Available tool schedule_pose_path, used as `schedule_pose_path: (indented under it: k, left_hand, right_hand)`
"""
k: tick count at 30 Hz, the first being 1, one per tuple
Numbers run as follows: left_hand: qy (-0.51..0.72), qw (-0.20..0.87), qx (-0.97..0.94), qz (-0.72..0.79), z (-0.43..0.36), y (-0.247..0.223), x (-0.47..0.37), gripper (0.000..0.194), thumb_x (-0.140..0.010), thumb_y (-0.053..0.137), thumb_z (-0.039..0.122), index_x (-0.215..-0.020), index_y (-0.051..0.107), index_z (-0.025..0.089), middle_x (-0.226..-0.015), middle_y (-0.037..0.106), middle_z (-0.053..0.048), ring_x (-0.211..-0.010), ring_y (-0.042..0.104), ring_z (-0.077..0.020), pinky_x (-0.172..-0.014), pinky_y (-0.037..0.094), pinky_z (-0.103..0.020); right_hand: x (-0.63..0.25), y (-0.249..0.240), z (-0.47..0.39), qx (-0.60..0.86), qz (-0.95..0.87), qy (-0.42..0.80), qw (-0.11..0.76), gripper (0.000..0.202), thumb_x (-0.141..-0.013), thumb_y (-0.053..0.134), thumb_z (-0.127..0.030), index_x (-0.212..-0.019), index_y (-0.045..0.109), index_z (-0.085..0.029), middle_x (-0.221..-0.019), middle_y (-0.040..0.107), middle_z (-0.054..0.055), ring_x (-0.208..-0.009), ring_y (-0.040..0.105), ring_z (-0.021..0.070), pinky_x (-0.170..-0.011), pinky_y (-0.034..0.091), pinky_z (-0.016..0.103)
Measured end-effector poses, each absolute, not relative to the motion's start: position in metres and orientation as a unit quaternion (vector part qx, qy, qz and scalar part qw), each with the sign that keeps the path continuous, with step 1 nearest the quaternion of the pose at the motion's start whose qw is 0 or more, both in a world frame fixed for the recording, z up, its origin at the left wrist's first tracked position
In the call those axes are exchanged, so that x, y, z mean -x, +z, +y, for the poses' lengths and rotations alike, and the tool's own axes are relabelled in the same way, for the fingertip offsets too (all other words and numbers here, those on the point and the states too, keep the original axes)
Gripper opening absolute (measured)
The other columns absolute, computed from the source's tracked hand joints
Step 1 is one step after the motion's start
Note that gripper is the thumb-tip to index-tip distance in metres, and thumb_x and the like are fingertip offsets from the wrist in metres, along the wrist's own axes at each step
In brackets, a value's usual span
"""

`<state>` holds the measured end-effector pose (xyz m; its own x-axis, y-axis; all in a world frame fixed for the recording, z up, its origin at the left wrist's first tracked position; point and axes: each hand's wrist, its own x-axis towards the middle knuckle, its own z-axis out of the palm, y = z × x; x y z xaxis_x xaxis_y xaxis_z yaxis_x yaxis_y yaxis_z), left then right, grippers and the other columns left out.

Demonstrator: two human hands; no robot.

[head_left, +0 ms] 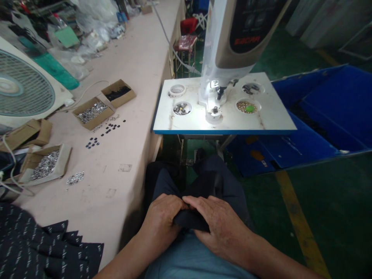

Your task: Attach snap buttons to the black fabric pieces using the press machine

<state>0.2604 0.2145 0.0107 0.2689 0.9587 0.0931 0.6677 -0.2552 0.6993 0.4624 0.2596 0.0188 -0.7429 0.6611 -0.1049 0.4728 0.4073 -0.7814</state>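
Both my hands meet over my lap, closed on a piece of dark fabric (192, 220). My left hand (162, 217) grips its left side, thumb on top. My right hand (216, 219) grips the right side, its thumb and fingers reaching toward the left hand. The fingertips under the cloth are hidden. Beyond my knees stands a snap-fastening machine (215, 89) on a small white table (183, 123), apart from both hands. Round cups in that tabletop hold small metal parts (247, 107).
On the pink-covered table (130, 128) at left lie a box of silver fasteners (46, 164), loose black caps (93, 143) and stacked dark patterned cloth (49, 248). A fan (17, 85) stands behind them. Blue bins (319, 112) stand at right.
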Motion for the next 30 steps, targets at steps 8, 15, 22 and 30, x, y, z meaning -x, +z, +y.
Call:
schedule_pose_path:
  k: [8, 15, 22, 30]
  left_hand:
    - [0.197, 0.539, -0.541, 0.615, 0.227, 0.029, -0.265, 0.008, -0.079, 0.076, 0.022, -0.086, 0.072, 0.018, -0.075, 0.066, 0.004, -0.069, 0.056, -0.0124, -0.063, 0.038, -0.022]
    - [0.208, 0.636, -0.444, 0.595, 0.231, 0.027, -0.262, 0.021, -0.073, 0.079, 0.027, -0.086, 0.07, 0.014, -0.075, 0.061, 0.004, -0.069, 0.048, -0.0101, -0.063, 0.035, -0.021]
    - [0.218, 0.708, -0.368, 0.562, 0.231, 0.027, -0.257, 0.028, -0.069, 0.08, 0.026, -0.089, 0.064, 0.013, -0.078, 0.055, 0.004, -0.072, 0.045, -0.0097, -0.066, 0.033, -0.021]
    - [0.217, 0.732, -0.321, 0.561, 0.23, 0.019, -0.257, 0.036, -0.068, 0.083, 0.031, -0.092, 0.065, 0.012, -0.08, 0.055, 0.003, -0.072, 0.045, -0.0097, -0.067, 0.032, -0.021]
  right_hand:
    - [-0.462, 0.015, 0.275, 0.378, -0.721, 0.566, 0.131, 0.054, -0.076, 0.058, -0.004, -0.126, 0.064, -0.026, -0.112, 0.074, 0.002, -0.101, 0.069, 0.0208, -0.089, 0.051, 0.032]
    - [-0.456, 0.017, 0.282, 0.38, -0.604, 0.687, 0.136, 0.048, -0.075, 0.064, -0.006, -0.12, 0.065, -0.022, -0.104, 0.075, 0.001, -0.094, 0.07, 0.0179, -0.082, 0.052, 0.028]
    - [-0.457, 0.01, 0.285, 0.379, -0.557, 0.731, 0.11, 0.049, -0.075, 0.062, -0.008, -0.123, 0.063, -0.019, -0.091, 0.073, 0.0, -0.074, 0.065, 0.0124, -0.062, 0.046, 0.02]
    - [-0.458, 0.005, 0.286, 0.376, -0.498, 0.773, 0.116, 0.048, -0.072, 0.065, -0.013, -0.12, 0.064, -0.019, -0.092, 0.073, 0.0, -0.074, 0.065, 0.0129, -0.065, 0.046, 0.021]
